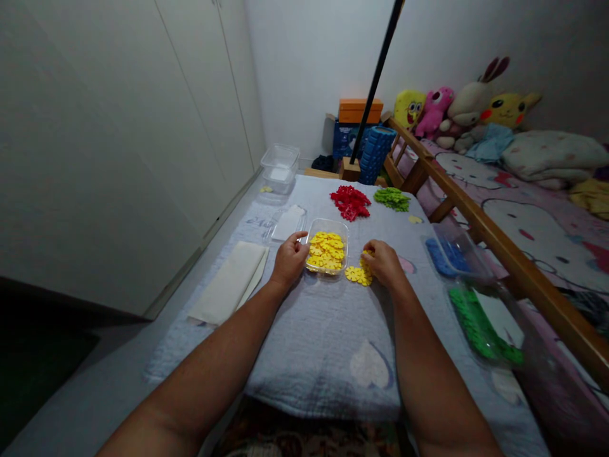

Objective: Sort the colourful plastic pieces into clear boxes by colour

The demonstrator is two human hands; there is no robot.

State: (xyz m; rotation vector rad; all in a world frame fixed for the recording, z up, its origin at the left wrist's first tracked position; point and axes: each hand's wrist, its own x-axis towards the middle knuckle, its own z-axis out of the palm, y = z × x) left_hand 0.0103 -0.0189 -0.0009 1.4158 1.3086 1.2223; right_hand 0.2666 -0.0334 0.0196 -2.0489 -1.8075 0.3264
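Observation:
A clear plastic box (343,230) holds several yellow flat pieces (326,249) on a pale blue quilt (323,330). My left hand (289,260) grips the box's left rim, fingers curled on it. A small loose heap of yellow pieces (358,275) lies on the quilt just right of the box. My right hand (384,264) rests on that heap, fingers bent over some of the pieces.
Red pieces (351,202) and green pieces (392,198) lie in piles farther back. Clear boxes with blue pieces (447,255) and green pieces (480,330) sit at the right by a wooden bed rail (495,236). A lid (287,223), folded paper (231,282), empty tubs (280,166) at left.

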